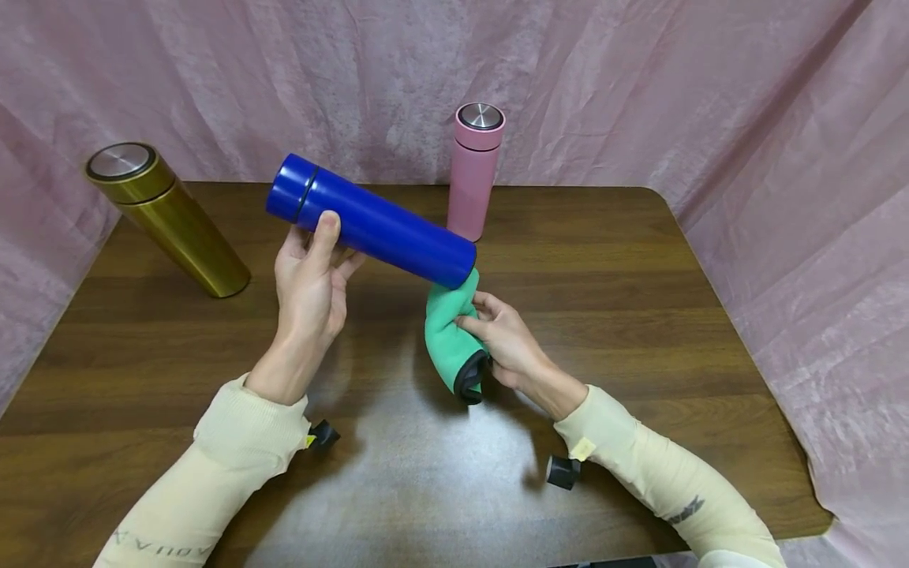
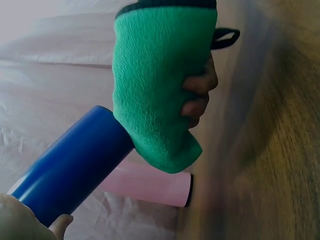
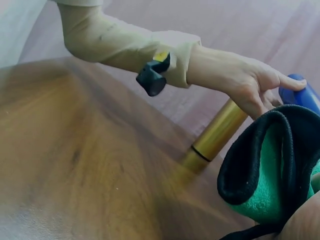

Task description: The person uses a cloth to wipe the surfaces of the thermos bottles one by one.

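A blue thermos bottle (image 1: 383,225) is held tilted above the table, its lid end up to the left. My left hand (image 1: 309,288) grips it near the lid, thumb across the near side. In my right hand (image 1: 507,339) is a folded green cloth (image 1: 449,331) with black edging, pinched between thumb and fingers. The cloth touches the lower right end of the bottle, and covers part of its base in the left wrist view. A black loop (image 2: 226,38) sticks out from the cloth there.
A gold thermos (image 1: 181,225) stands at the left of the wooden table (image 1: 604,300). Behind the blue bottle's lower end stands a pink thermos (image 1: 473,177). Pink curtains (image 1: 369,79) hang behind the table and along its right side. Small black cameras (image 1: 563,472) sit at both wrists.
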`<state>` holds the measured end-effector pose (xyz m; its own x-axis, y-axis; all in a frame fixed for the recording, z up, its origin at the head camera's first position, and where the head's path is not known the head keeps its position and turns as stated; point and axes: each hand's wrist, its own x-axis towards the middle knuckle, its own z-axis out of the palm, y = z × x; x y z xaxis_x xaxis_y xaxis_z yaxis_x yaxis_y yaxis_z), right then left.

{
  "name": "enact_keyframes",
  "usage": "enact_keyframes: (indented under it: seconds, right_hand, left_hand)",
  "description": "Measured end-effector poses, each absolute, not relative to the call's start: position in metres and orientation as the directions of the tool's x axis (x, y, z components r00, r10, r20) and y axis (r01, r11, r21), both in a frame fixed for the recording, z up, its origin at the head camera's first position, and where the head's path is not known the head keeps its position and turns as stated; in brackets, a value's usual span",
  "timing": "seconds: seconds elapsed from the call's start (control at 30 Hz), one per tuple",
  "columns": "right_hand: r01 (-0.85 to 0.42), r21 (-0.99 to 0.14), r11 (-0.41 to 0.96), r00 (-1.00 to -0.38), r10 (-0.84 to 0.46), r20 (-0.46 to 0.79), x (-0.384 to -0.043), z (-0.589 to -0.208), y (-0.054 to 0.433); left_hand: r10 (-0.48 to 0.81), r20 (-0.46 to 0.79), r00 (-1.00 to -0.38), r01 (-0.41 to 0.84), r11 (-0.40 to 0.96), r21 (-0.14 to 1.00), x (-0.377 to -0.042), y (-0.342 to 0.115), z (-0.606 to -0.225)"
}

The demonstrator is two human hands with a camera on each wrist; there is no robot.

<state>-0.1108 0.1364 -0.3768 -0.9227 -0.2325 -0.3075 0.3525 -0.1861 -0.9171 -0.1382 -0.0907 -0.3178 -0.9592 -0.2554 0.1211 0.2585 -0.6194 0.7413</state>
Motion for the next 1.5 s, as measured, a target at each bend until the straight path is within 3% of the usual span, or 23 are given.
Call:
enact_keyframes:
  seconds: [0.47,1.0,1.5]
  right_hand:
    - [0.438,-0.892,-0.111,-0.868,-0.31,-0.388,-0.095,-0.381,0.162]
    - [0.437,-0.892,-0.12,-0.866,-0.324,-0.381,-0.075,-0.379,0.191]
    - [0.427,-0.895,-0.126,-0.875,-0.307,-0.374,-0.073,-0.381,0.197]
  left_hand:
    - [-0.333,0.155,-0.93,0.335,-0.596,0.73,-0.177,-0.088,-0.319]
    - [-0.396,0.206,-0.895,0.368,-0.394,0.842,-0.224,-0.089,-0.313]
    - [-0.319,0.259,-0.912,0.326,-0.18,0.928,-0.262,-0.082,-0.325]
